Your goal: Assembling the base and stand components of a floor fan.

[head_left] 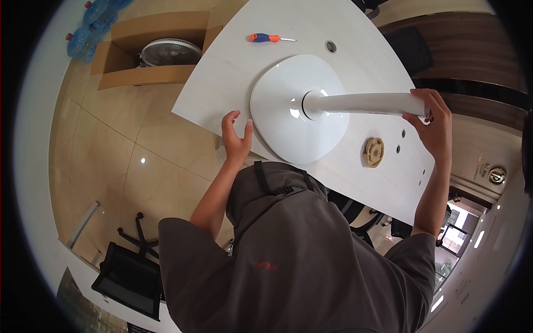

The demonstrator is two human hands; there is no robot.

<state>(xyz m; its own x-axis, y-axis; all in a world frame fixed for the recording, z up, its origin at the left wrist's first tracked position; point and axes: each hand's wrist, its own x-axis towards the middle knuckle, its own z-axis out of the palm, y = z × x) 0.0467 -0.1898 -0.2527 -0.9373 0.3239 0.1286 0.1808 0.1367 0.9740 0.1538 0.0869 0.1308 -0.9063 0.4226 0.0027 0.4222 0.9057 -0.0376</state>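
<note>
A glossy white rounded base [277, 130] rests on the white table, and a thick white pole [366, 103] joins it through a collar with a dark ring. My right hand [436, 119] is closed round the pole's free end, at the right. My left hand [237, 143] is beside the base's left rim, holding nothing, its thumb and fingers apart. Whether the thumb touches the rim, I cannot tell. Beyond the base lies a screwdriver [266, 38] with an orange and blue handle. A tan moulded round piece [375, 152] lies below the pole.
The white table [222, 91] has several round holes in its top. On the floor at the far left stands an open cardboard box [111, 58] with a fan grille [171, 51] inside. Blue water bottles [83, 44] are behind it. A black chair [130, 277] stands at the lower left.
</note>
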